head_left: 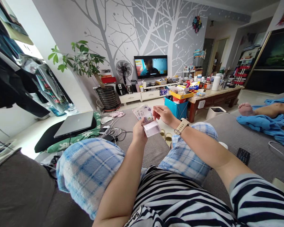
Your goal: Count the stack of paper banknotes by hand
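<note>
Several banknotes point(142, 113) are fanned out in front of me, pale purple and pink with printed numbers. My left hand point(139, 131) grips them from below, its thumb lying across their face. One note point(152, 128) hangs folded down toward me, its pale side showing. At the right edge of the fan, my right hand point(165, 115) is closed with thumb and finger pinched at a note's edge; the fingertips partly hide the contact. A beige watch point(181, 126) is on my right wrist. Both hands are held above the gap between my knees.
A laptop point(75, 124) rests on cushions at the left, beside cables and a charger point(104, 129). Ahead stand a blue bin point(175, 108) and a cluttered wooden table point(214, 97). On the right lie a remote point(243, 156) and another person's leg point(269, 110).
</note>
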`<state>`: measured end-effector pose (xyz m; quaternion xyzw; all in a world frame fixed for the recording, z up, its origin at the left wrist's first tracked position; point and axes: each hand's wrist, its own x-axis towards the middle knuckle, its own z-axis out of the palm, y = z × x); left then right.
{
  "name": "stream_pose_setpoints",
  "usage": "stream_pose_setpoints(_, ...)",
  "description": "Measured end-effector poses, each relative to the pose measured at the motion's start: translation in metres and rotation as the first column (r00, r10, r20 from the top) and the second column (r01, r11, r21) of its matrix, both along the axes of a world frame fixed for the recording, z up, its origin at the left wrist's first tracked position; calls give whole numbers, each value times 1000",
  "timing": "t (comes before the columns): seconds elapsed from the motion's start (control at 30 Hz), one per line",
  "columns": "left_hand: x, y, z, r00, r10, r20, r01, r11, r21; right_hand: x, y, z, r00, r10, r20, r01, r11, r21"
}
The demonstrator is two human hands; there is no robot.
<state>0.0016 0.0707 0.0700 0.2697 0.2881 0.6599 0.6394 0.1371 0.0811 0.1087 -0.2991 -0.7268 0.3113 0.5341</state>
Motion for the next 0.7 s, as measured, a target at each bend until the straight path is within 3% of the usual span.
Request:
stream_pose_setpoints(0.07, -1, 2, -1, 1000, -4, 12, 4, 1000, -16, 2, 3, -1, 993, -107, 43, 107, 994, -9)
stream_pose_setpoints(0.17, 0, 2, -1, 1000, -14, 6, 14, 1000, -7, 5, 9, -3, 927, -349, 138, 350, 937, 12)
stream_pose_setpoints(0.23, 0, 0, -1, 1000, -3, -5, 3, 1000, 5, 6, 12, -5, 894, -408, 184, 414, 910, 5)
stream_pose_setpoints(0.43, 2, -4, 1, 1000, 6, -24, -6, 1000, 5, 5, 19, -8, 895, -382, 230, 383, 923, 39)
stream_pose_setpoints(0.7, 4, -3, 4, 997, -32, 75, 31, 999, 12, 6, 20, -10, 910, -350, 223, 344, 937, 67)
